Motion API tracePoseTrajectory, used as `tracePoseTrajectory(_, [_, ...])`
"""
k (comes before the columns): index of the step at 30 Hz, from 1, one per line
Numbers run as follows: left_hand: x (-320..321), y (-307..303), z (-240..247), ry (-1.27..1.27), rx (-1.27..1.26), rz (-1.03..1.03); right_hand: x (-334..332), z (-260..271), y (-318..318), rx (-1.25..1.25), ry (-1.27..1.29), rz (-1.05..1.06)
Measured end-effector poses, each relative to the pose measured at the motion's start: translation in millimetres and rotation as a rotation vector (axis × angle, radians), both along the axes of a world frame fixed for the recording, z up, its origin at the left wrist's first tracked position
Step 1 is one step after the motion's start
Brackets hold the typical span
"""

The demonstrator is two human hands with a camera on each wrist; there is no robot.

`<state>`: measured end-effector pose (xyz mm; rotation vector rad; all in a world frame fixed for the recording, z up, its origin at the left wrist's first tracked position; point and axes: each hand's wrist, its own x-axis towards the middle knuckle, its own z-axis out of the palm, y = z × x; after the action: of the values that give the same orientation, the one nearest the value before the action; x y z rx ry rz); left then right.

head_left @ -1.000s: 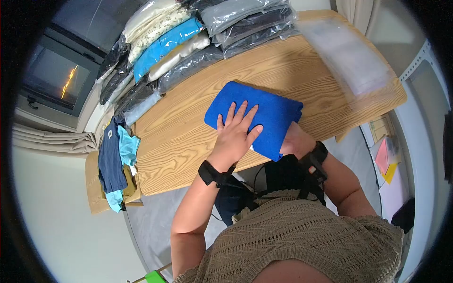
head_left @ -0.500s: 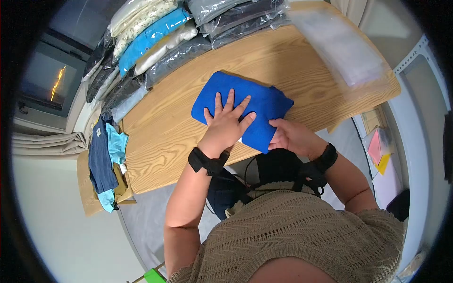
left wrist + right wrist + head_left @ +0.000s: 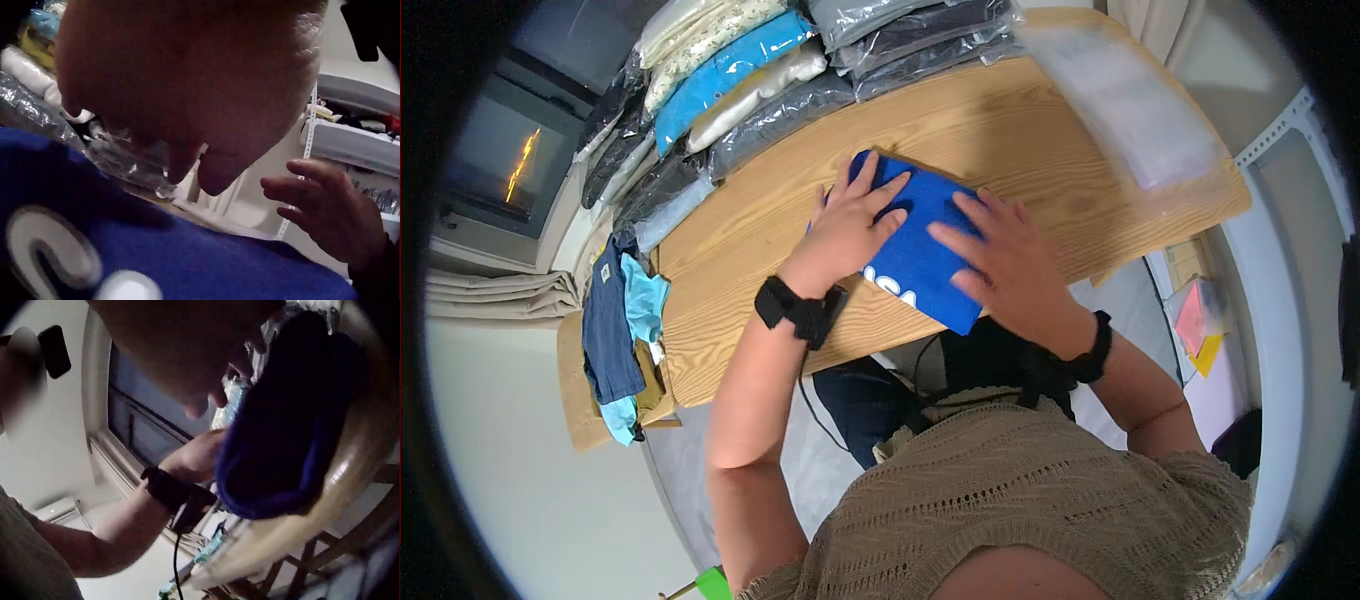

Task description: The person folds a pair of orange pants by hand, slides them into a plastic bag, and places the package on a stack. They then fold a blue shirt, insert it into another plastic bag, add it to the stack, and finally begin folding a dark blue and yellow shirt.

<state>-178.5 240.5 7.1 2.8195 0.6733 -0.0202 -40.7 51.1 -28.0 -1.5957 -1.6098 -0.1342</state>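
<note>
A folded blue cloth (image 3: 920, 250) with white lettering along its near edge lies on the wooden table. My left hand (image 3: 840, 235) rests spread over its left part in the head view. Over the right part is my right hand (image 3: 1015, 265), fingers apart and extended; whether it touches the cloth is hard to tell. In the left wrist view the blue cloth (image 3: 187, 250) shows white print, with the right hand (image 3: 331, 209) beyond it. The right wrist view shows the cloth's folded layers (image 3: 281, 437) and my left hand (image 3: 197, 456) beside them.
Bagged garments (image 3: 770, 95) are stacked along the table's far left edge. Clear plastic bags (image 3: 1135, 115) lie at the right end of the table (image 3: 740, 320). Blue and turquoise clothes (image 3: 615, 330) hang over a box at the left. A metal shelf frame (image 3: 1280, 125) stands at right.
The right hand has left the cloth's near right edge and moved up over its top. The left hand has shifted left, and white lettering now shows on the cloth.
</note>
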Motion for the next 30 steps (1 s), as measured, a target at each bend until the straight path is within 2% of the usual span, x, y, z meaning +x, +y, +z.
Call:
tracePoseTrajectory(2, [-4.2, 31.1, -41.5, 0.029, -0.053, -0.001, -7.5, -15.9, 3.0, -0.280, -0.308, -0.069])
tracePoseTrajectory(4, [-9.5, 43.7, -49.5, 0.063, -0.254, 0.013, -3.4, -31.2, 10.8, -0.279, -0.267, -0.051])
tracePoseTrajectory(5, [-10.8, 50.0, -53.5, 0.060, -0.253, 0.016, 0.1, -35.1, 13.8, -0.280, -0.228, -0.034])
tracePoseTrajectory(7, [-10.3, 52.1, -52.5, -0.120, -0.430, 0.076, 1.9, -35.2, 15.3, -0.285, -0.227, -0.031])
tracePoseTrajectory(8, [-10.3, 51.2, -52.0, -0.122, -0.428, 0.074, 2.4, -34.7, 15.2, -0.289, -0.226, -0.030])
tracePoseTrajectory(10, [-7.6, 42.7, -38.0, -0.211, -0.598, 0.219, 3.8, -34.4, 14.9, -0.293, -0.238, -0.025])
tracePoseTrajectory(11, [-6.5, 38.7, -33.5, -0.219, -0.590, 0.217, 4.4, -35.0, 14.5, -0.304, -0.242, -0.018])
tracePoseTrajectory(13, [-5.4, 33.3, -27.1, -0.433, -0.840, 0.484, 6.2, -36.8, 14.3, -0.300, -0.241, -0.002])
tracePoseTrajectory(14, [-7.3, 38.1, -26.0, -0.442, -0.834, 0.482, 7.3, -37.5, 14.6, -0.307, -0.234, 0.016])
tracePoseTrajectory(16, [-14.2, 51.6, -27.1, -0.403, -1.228, 0.688, 9.9, -34.6, 13.8, -0.312, -0.235, 0.052])
tracePoseTrajectory(17, [-17.3, 55.0, -30.0, -0.414, -1.227, 0.683, 11.5, -33.0, 13.3, -0.325, -0.227, 0.087])
tracePoseTrajectory(20, [-25.2, 49.7, -29.1, -0.397, -1.455, 0.675, 15.7, -30.6, 14.1, -0.339, -0.185, 0.160])
tracePoseTrajectory(25, [-33.2, 18.2, 2.7, -0.522, -1.404, 0.551, 11.7, -14.1, 12.0, -0.315, -0.059, 0.195])
tracePoseTrajectory(27, [-33.4, 0.2, 23.0, -0.736, -1.235, 0.365, 8.6, -2.8, 14.8, -0.290, -0.006, 0.176])
tracePoseTrajectory(29, [-30.7, -11.9, 38.1, -0.752, -1.208, 0.315, 8.3, 10.6, 26.8, -0.071, -0.053, 0.043])
tracePoseTrajectory(30, [-27.3, -16.6, 40.6, -0.861, -0.797, 0.172, 9.0, 23.0, 32.8, -0.041, -0.085, 0.008])
